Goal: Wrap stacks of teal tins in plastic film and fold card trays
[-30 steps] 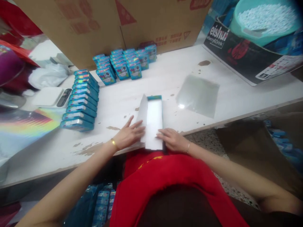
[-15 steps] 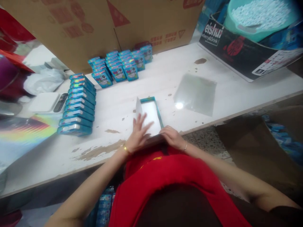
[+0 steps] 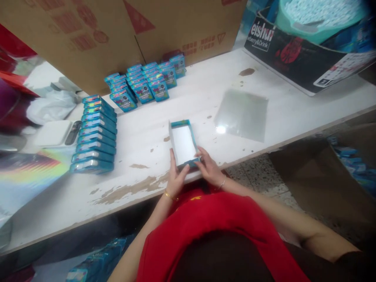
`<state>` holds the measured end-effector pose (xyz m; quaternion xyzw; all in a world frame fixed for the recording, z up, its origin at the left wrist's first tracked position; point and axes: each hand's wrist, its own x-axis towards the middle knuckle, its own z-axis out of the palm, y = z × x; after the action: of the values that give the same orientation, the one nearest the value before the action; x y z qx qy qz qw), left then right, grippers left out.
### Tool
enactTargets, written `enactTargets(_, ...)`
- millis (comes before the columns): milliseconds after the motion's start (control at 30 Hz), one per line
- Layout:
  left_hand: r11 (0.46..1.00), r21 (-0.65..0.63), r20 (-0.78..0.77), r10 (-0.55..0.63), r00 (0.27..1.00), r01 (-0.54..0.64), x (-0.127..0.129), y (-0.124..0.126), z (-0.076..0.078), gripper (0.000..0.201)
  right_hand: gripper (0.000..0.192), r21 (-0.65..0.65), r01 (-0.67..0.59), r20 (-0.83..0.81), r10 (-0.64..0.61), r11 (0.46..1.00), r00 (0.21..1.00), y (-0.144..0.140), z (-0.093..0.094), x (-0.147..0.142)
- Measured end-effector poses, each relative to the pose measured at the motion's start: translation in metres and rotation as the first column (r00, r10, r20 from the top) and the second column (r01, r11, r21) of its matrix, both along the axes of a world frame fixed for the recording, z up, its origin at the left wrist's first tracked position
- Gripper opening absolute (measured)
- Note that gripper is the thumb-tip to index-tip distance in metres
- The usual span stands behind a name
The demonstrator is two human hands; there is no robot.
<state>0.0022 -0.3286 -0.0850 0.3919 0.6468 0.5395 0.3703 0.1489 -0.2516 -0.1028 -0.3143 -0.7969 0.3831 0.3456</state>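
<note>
A shallow teal cardboard box [image 3: 184, 143], white inside and open at the top, rests on the white table close to its front edge. My left hand [image 3: 177, 178] grips its near left corner, thumb on the near wall and fingers along the left side. On the near right corner, my right hand [image 3: 209, 167] has its fingers closed around the wall. Nothing lies inside the box. To the right of it, clear plastic sheets [image 3: 243, 113] lie flat on the table.
Small blue candy boxes [image 3: 143, 88] stand in stacks before a big brown carton [image 3: 188, 23]. Another row of blue boxes [image 3: 95, 141] stands at left, beside a white scale [image 3: 54, 132]. At back right, a black carton [image 3: 289, 55] carries a teal tub [image 3: 317, 33] of wrapped sweets.
My left hand has come off the inside of the box and closed on its near left corner. My right hand has shifted slightly up its right side. The near wall now stands upright.
</note>
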Motion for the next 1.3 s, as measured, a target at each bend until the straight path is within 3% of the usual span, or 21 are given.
enactTargets(100, 0.999, -0.043, -0.123, 0.008, 0.992, -0.013, 0.006, 0.001, -0.003, 0.071, 0.046, 0.134, 0.055, -0.028, -0.052, 0.989, 0.998, 0.000, -0.003, -0.006)
enactTargets(233, 0.985, -0.001, -0.242, 0.166, 0.956, -0.171, 0.012, 0.010, -0.002, 0.063, 0.034, 0.236, -0.053, 0.033, 0.046, 0.970, 0.998, -0.001, -0.006, -0.001)
enactTargets(367, 0.972, 0.016, -0.207, 0.233, 0.950, -0.235, 0.011, 0.010, -0.001, 0.065, 0.043, 0.296, -0.202, 0.146, 0.165, 0.933, 0.975, -0.003, -0.010, 0.009)
enactTargets(533, 0.954, 0.004, -0.067, 0.300, 0.952, -0.300, 0.014, 0.008, -0.010, 0.063, 0.062, 0.240, -0.166, 0.127, 0.139, 0.956, 0.982, -0.006, -0.006, 0.001)
enactTargets(767, 0.954, 0.004, -0.148, 0.297, 0.943, -0.300, 0.018, 0.010, -0.016, 0.052, 0.041, 0.332, -0.223, 0.164, 0.176, 0.917, 0.971, -0.003, -0.008, -0.011)
enactTargets(900, 0.959, 0.027, -0.225, 0.281, 0.933, -0.282, 0.016, 0.010, -0.018, 0.052, 0.024, 0.439, -0.180, 0.222, 0.088, 0.880, 0.971, -0.002, -0.015, -0.009)
enactTargets(1067, 0.980, 0.052, -0.326, 0.200, 0.924, -0.194, 0.004, 0.003, -0.013, 0.059, 0.022, 0.495, -0.183, 0.359, -0.008, 0.850, 0.933, -0.005, -0.012, -0.011)
enactTargets(1133, 0.976, 0.159, -0.473, 0.209, 0.856, -0.151, -0.005, -0.005, -0.003, 0.064, 0.026, 0.487, -0.208, 0.409, -0.011, 0.848, 0.913, -0.005, -0.010, -0.012)
enactTargets(1200, 0.973, 0.233, -0.685, 0.164, 0.710, 0.001, -0.013, -0.011, 0.010, 0.055, 0.027, 0.491, -0.213, 0.422, -0.017, 0.845, 0.906, -0.006, -0.008, -0.013)
enactTargets(1233, 0.974, 0.199, -0.786, 0.093, 0.611, 0.109, -0.016, -0.013, 0.017, 0.044, 0.027, 0.492, -0.209, 0.423, -0.022, 0.845, 0.906, -0.006, -0.007, -0.014)
enactTargets(1300, 0.957, 0.008, -0.910, -0.113, 0.398, 0.289, -0.018, -0.012, 0.030, 0.020, 0.027, 0.474, -0.193, 0.426, -0.032, 0.859, 0.904, -0.006, -0.007, -0.015)
